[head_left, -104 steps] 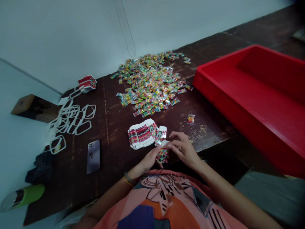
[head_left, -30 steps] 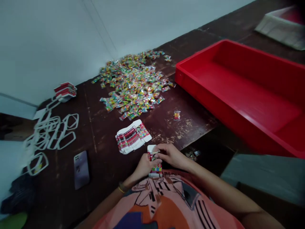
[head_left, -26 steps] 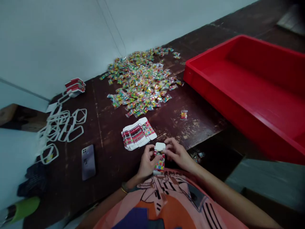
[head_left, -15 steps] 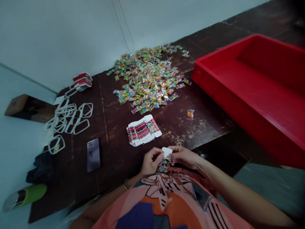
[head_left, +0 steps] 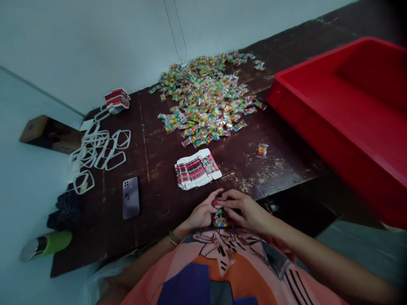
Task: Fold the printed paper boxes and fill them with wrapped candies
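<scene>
Close to my body, at the table's front edge, both hands are closed around a small printed candy box (head_left: 220, 218). My left hand (head_left: 202, 213) grips its left side, while my right hand (head_left: 244, 209) has its fingers over the top and right side. Fingers cover the box's upper end, and its white flap does not show. Just beyond my hands lies a fanned stack of flat printed boxes (head_left: 197, 170). One wrapped candy packet (head_left: 262, 150) rests alone to the right of that stack. A large heap of similar packets (head_left: 210, 101) spreads farther back, near the wall.
A big red tray (head_left: 318, 131) takes up the right side. On the left are a phone (head_left: 131, 198), white loop-shaped strips (head_left: 95, 148), a stack of red-and-white boxes (head_left: 117, 101), a brown carton (head_left: 51, 133), dark cloth (head_left: 65, 209) and a green bottle (head_left: 54, 245).
The white flap that stood up from the small box is no longer visible. My right fingers have moved over the box's top. The whole view has shifted slightly.
</scene>
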`<state>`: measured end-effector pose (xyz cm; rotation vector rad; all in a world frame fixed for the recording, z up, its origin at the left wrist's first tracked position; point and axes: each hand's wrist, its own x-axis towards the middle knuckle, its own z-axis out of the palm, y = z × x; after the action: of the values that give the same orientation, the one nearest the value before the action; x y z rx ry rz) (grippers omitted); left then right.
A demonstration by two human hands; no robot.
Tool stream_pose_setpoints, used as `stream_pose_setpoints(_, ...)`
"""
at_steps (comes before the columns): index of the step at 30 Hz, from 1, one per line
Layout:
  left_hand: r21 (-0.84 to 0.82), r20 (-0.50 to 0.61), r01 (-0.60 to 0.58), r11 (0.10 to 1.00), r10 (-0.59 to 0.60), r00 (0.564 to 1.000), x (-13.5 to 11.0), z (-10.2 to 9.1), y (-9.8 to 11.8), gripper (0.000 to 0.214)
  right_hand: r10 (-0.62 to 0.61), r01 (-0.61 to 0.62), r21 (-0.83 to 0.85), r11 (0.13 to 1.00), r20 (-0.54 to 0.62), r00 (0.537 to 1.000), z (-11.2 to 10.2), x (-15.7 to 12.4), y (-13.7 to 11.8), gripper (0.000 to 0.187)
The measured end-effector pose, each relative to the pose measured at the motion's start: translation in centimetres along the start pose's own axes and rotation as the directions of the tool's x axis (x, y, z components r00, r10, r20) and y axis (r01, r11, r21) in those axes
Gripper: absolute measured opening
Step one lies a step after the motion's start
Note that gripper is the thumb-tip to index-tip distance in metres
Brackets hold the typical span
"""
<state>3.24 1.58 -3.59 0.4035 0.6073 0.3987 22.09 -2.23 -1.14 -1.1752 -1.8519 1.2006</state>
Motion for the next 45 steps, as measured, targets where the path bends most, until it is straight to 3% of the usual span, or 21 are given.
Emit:
stream_pose_setpoints(3, 0.068, -0.046, -0.048, 0.997, 0.051, 0.998, 0.0, -0.1, -0.3, 0.075, -0.110, 0.122, -0.136, 0.983, 0.091, 0.990, -0.7, -0.2, -0.4, 0.045)
stream_pose_setpoints(5, 0.196, -0.079, -0.046, 0.980, 0.062, 0.995, 0.1, 0.1, -0.1, 0.071, -0.131, 0.152, -0.197, 0.969, 0.114, 0.985, -2.6, 0.4, 0.9, 0.044)
stream_pose_setpoints(6, 0.296, -0.095, -0.030, 0.955, 0.060, 0.994, 0.0, 0.2, 0.3, 0.065, -0.120, 0.132, -0.250, 0.959, 0.061, 0.991, -4.1, 0.9, 2.0, 0.042)
stream_pose_setpoints(8, 0.546, -0.110, 0.006, 0.838, 0.065, 0.992, -0.3, 0.5, 1.6, 0.051, -0.056, -0.025, -0.401, 0.916, -0.188, 0.981, -7.5, 1.9, 4.9, 0.040)
stream_pose_setpoints(10, 0.755, -0.096, 0.011, 0.655, 0.094, 0.991, -1.1, 0.6, 3.6, 0.039, 0.014, -0.276, -0.517, 0.810, -0.454, 0.891, -10.3, 2.2, 7.9, 0.043)
stream_pose_setpoints(11, 0.822, -0.087, 0.010, 0.570, 0.108, 0.990, -1.6, 0.5, 4.7, 0.036, 0.036, -0.347, -0.551, 0.759, -0.496, 0.868, -10.9, 1.9, 9.0, 0.046)
stream_pose_setpoints(13, 0.890, -0.092, 0.037, 0.455, 0.101, 0.991, -2.8, 0.1, 6.9, 0.035, 0.047, -0.321, -0.619, 0.717, -0.416, 0.908, -10.1, 0.5, 10.1, 0.054)
stream_pose_setpoints(15, 0.919, -0.126, 0.110, 0.379, 0.016, 0.992, -3.8, -0.5, 8.3, 0.033, 0.009, -0.168, -0.647, 0.744, -0.242, 0.970, -7.1, -1.4, 10.0, 0.064)
stream_pose_setpoints(17, 0.875, -0.181, 0.172, 0.451, -0.025, 0.983, -4.0, -1.0, 8.7, 0.028, -0.032, -0.023, -0.592, 0.805, -0.082, 0.996, -3.6, -3.4, 8.9, 0.065)
stream_pose_setpoints(19, 0.729, -0.235, 0.165, 0.664, 0.016, 0.972, -3.2, -1.1, 7.9, 0.030, -0.050, 0.037, -0.455, 0.890, -0.016, 0.999, -0.9, -4.7, 7.5, 0.048)
stream_pose_setpoints(21, 0.538, -0.264, 0.080, 0.839, 0.077, 0.961, -1.7, -0.8, 6.3, 0.041, 0.000, -0.026, -0.235, 0.972, -0.110, 0.994, 0.3, -5.0, 5.9, 0.035)
stream_pose_setpoints(23, 0.421, -0.234, -0.006, 0.907, 0.115, 0.966, 0.1, -0.1, 4.6, 0.047, 0.109, -0.105, 0.029, 0.994, -0.255, 0.961, 0.3, -4.2, 4.3, 0.026)
stream_pose_setpoints(26, 0.411, -0.153, -0.072, 0.909, 0.147, 0.977, 2.1, 1.2, 2.5, 0.048, 0.143, -0.089, 0.149, 0.985, -0.408, 0.902, -1.2, -1.5, 2.4, 0.016)
stream_pose_setpoints(30, 0.512, -0.113, 0.036, 0.858, 0.025, 0.993, 2.6, 2.3, 1.7, 0.047, 0.002, -0.101, -0.152, 0.983, -0.545, 0.839, -4.0, 1.7, 1.9, 0.012)
stream_pose_setpoints(33, 0.521, -0.078, 0.063, 0.851, -0.026, 0.997, 2.3, 2.7, 2.0, 0.052, -0.044, -0.107, -0.263, 0.959, -0.509, 0.860, -4.5, 2.5, 2.2, 0.011)
stream_pose_setpoints(36, 0.551, -0.071, 0.021, 0.834, 0.022, 0.997, 2.3, 2.9, 2.1, 0.048, -0.106, -0.002, -0.298, 0.955, -0.347, 0.932, -3.7, 1.8, 1.9, 0.016)
stream_pose_setpoints(38, 0.588, -0.085, -0.020, 0.809, 0.087, 0.993, 2.5, 2.7, 2.1, 0.043, -0.115, 0.050, -0.230, 0.972, -0.276, 0.954, -2.8, 1.0, 1.6, 0.021)
stream_pose_setpoints(40, 0.582, -0.109, -0.036, 0.812, 0.122, 0.986, 2.7, 2.4, 2.0, 0.042, -0.009, -0.002, -0.029, 1.000, -0.390, 0.921, -2.0, 0.2, 1.5, 0.023)
stream_pose_setpoints(42, 0.531, -0.147, -0.005, 0.847, 0.098, 0.984, 2.9, 1.9, 1.9, 0.049, 0.247, -0.090, 0.340, 0.936, -0.454, 0.856, -1.4, -0.3, 1.7, 0.027)
stream_pose_setpoints(44, 0.476, -0.183, 0.034, 0.879, 0.061, 0.981, 3.0, 1.6, 2.1, 0.056, 0.480, -0.161, 0.704, 0.692, -0.281, 0.831, -0.9, -0.5, 2.1, 0.027)
stream_pose_setpoints(45, 0.460, -0.182, 0.049, 0.887, 0.040, 0.983, 3.0, 1.5, 2.2, 0.055, 0.524, -0.192, 0.815, 0.547, -0.154, 0.838, -0.8, -0.4, 2.3, 0.027)
